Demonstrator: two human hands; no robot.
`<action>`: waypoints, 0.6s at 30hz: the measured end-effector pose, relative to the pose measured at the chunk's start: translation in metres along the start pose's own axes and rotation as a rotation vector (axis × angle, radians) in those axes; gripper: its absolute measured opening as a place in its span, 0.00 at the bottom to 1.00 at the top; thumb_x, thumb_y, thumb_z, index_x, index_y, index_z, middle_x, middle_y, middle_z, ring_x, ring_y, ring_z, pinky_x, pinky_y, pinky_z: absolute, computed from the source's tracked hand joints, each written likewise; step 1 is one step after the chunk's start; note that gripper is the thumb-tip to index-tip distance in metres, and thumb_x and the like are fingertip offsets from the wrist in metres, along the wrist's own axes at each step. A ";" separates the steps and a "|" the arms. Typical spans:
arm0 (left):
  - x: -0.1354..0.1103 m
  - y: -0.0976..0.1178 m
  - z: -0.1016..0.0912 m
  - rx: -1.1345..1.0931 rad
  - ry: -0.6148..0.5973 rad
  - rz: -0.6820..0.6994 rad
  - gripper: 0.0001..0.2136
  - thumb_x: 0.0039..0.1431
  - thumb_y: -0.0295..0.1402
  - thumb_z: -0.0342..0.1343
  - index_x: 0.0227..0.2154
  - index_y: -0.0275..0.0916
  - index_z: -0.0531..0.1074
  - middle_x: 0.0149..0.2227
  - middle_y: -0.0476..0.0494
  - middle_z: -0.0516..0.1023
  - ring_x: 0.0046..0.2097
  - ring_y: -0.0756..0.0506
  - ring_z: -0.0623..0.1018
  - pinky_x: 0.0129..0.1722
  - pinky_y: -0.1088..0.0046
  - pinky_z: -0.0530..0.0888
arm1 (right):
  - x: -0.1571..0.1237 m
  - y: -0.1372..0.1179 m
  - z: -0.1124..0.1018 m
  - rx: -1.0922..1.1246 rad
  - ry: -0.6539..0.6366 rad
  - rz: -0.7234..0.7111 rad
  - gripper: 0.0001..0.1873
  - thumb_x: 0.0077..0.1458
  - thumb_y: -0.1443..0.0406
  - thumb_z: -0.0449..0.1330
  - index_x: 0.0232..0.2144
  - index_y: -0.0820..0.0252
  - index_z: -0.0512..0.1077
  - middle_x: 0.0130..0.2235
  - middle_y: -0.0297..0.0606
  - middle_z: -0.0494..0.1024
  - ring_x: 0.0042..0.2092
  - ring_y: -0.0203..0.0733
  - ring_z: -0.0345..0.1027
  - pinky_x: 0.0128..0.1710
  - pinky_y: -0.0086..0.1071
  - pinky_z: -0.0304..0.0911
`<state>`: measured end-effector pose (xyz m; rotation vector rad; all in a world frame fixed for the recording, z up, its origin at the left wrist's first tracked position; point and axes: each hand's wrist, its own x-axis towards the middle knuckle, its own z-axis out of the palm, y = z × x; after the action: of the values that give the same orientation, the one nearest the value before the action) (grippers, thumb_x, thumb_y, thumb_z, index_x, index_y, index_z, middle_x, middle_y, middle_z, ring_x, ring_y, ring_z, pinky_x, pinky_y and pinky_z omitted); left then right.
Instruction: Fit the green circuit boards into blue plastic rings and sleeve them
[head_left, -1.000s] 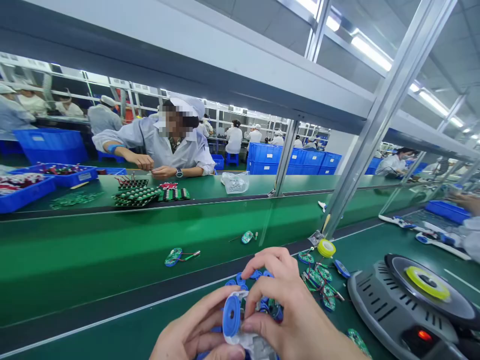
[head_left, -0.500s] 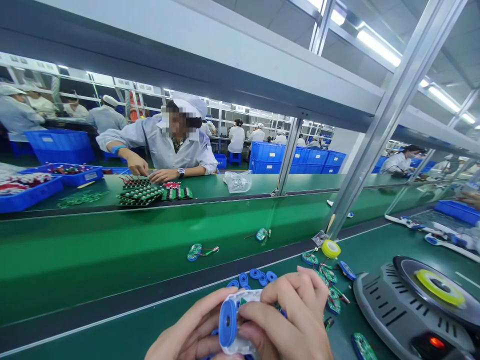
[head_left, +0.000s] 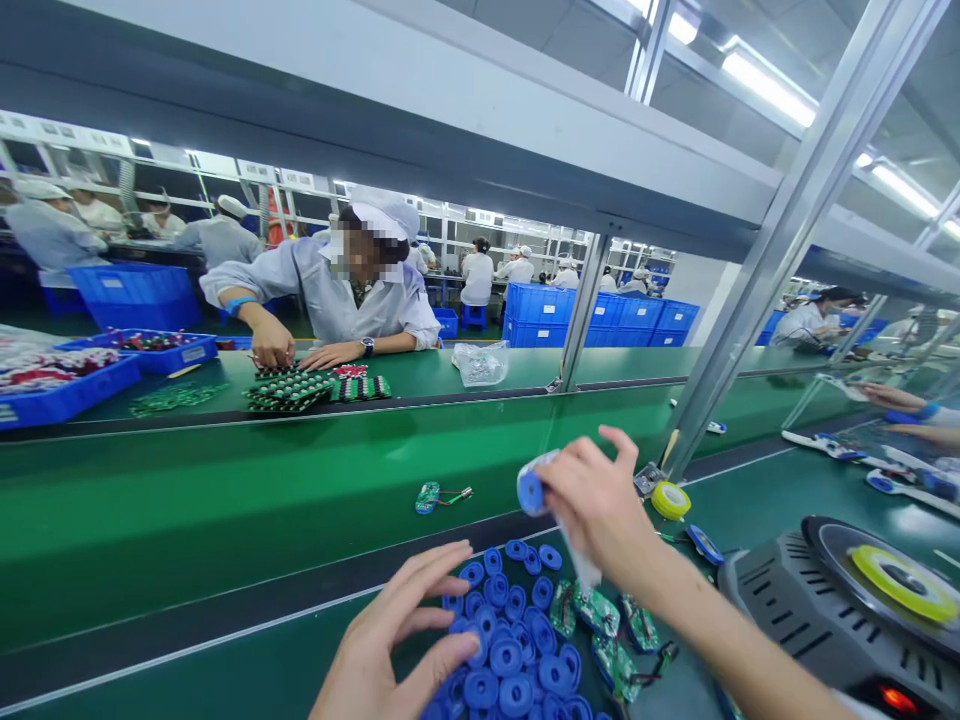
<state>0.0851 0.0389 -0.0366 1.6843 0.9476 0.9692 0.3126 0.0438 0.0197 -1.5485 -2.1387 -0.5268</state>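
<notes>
My right hand [head_left: 596, 500] is closed on a small assembled part with a blue round cap [head_left: 531, 489] and a pale wrapped body, held above the green conveyor belt [head_left: 225, 510]. My left hand [head_left: 390, 640] hovers with fingers spread over a pile of several blue round caps [head_left: 510, 650] on the near bench, fingertips touching them. Green circuit boards [head_left: 600, 625] with wires lie beside the pile. One finished board with wires [head_left: 431, 496] rides on the belt.
A grey tape dispenser machine [head_left: 832, 610] with a yellow-green roll stands at the right; a small yellow tape roll [head_left: 670, 499] lies by a slanted metal post [head_left: 757, 270]. Across the belt a seated person [head_left: 337, 290] handles stacked green boards [head_left: 289, 390]; blue bins [head_left: 67, 385] stand left.
My right hand has lifted the blue-capped part up and forward over the belt. My left hand let go and opened over the caps. The boards on the belt moved right.
</notes>
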 end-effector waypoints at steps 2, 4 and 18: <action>0.013 -0.013 -0.009 0.230 -0.053 0.046 0.14 0.53 0.39 0.54 0.44 0.50 0.70 0.51 0.50 0.70 0.47 0.44 0.74 0.41 0.73 0.75 | 0.014 0.042 0.013 -0.128 -0.098 0.078 0.12 0.56 0.74 0.50 0.35 0.55 0.69 0.35 0.33 0.74 0.45 0.42 0.60 0.55 0.50 0.28; 0.031 -0.028 -0.018 0.452 -0.104 0.066 0.12 0.55 0.37 0.51 0.42 0.46 0.71 0.50 0.47 0.71 0.48 0.43 0.73 0.42 0.71 0.74 | 0.021 0.079 0.031 -0.199 -0.188 0.141 0.10 0.55 0.74 0.51 0.35 0.59 0.70 0.35 0.37 0.74 0.47 0.45 0.59 0.55 0.54 0.31; 0.152 -0.084 -0.005 0.762 -0.209 0.085 0.17 0.57 0.33 0.54 0.49 0.38 0.64 0.48 0.41 0.70 0.51 0.39 0.69 0.49 0.52 0.65 | 0.005 0.123 0.138 -0.143 -0.530 0.389 0.14 0.58 0.62 0.54 0.46 0.61 0.65 0.47 0.41 0.69 0.44 0.42 0.66 0.42 0.41 0.65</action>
<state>0.1260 0.1992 -0.0882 2.4151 1.1935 0.4769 0.4101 0.1597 -0.0865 -2.3230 -2.0929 -0.1449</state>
